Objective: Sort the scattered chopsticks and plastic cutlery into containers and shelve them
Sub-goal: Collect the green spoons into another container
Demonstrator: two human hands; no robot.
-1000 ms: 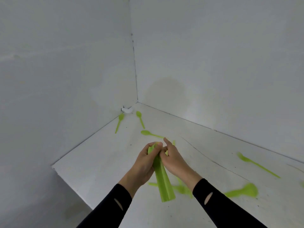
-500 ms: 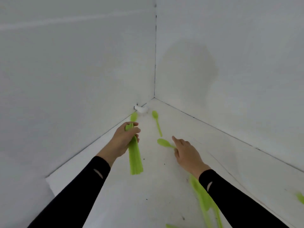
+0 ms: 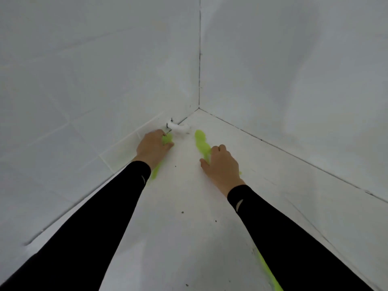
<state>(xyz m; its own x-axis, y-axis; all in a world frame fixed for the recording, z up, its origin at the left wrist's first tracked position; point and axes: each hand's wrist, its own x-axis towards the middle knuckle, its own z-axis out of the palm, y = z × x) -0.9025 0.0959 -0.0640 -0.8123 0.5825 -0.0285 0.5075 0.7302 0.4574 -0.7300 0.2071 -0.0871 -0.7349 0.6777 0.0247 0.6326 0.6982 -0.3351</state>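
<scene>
Near the corner, both hands (image 3: 154,147) (image 3: 222,166) press smooth, blurred green plastic cutlery (image 3: 202,143).

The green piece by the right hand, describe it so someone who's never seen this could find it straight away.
Start at the corner where the two white walls meet the white floor. Just in front of it sits a small white fitting; to its right lies a blurred green piece running toward the right hand. Unlike the green bundle in the left hand, it lies loose on the floor.
</scene>
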